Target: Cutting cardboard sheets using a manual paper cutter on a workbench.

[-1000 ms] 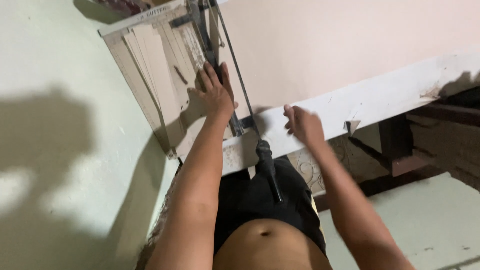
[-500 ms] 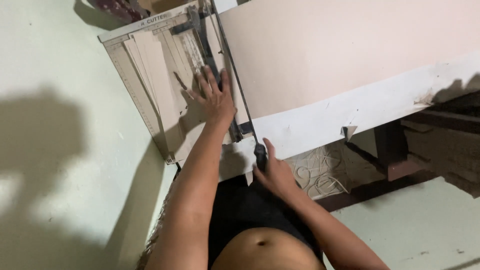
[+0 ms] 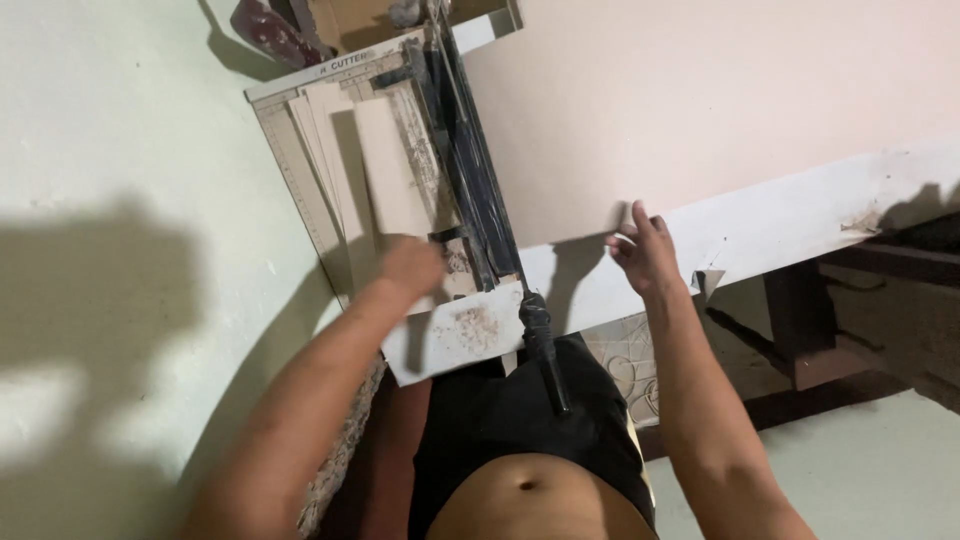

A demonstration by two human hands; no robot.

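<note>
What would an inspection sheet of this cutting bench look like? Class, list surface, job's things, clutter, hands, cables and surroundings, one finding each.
Surface: white table, edge chipped and stained.
Job's things: paper cutter with black blade arm; large pale sheet beside the blade.
Clutter: dark red object behind the cutter.
Hands: left hand blurred, on the cutter base; right hand at the sheet's near edge.
Cables: nothing seen.
Surroundings: pale wall, shadowed.

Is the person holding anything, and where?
The right hand presses the big pinkish sheet at its near edge. The left hand is blurred; cannot tell.
</note>
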